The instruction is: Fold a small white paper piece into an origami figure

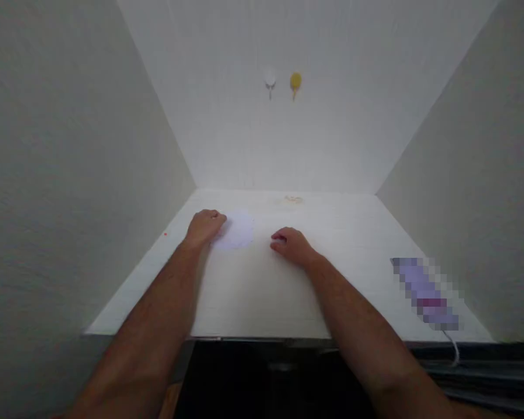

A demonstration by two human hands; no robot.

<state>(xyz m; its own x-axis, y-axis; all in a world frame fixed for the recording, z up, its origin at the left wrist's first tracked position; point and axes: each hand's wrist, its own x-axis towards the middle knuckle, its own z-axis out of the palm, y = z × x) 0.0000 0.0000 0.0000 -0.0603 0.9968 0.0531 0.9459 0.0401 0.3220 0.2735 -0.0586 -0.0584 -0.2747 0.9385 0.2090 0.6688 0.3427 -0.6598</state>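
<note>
A pale lilac, thin-looking round piece (239, 231) lies flat on the white tabletop (253, 291). At its left edge is my left hand (206, 226), fingers curled together and overlapping the rim; what they hold, if anything, is hidden. My right hand (291, 244) hovers over or rests on the table to the right of the round piece, apart from it. Its thumb and forefinger are curved with a gap between them, and nothing shows in that gap.
Beige, stringy bits (293, 199) lie near the back wall. A pixelated purple item (423, 294) with a white cord (454, 349) sits at right. Two wall hooks, one white (269, 79) and one yellow (296, 81), are above. Side walls enclose the table; a red speck (165, 234) is at left.
</note>
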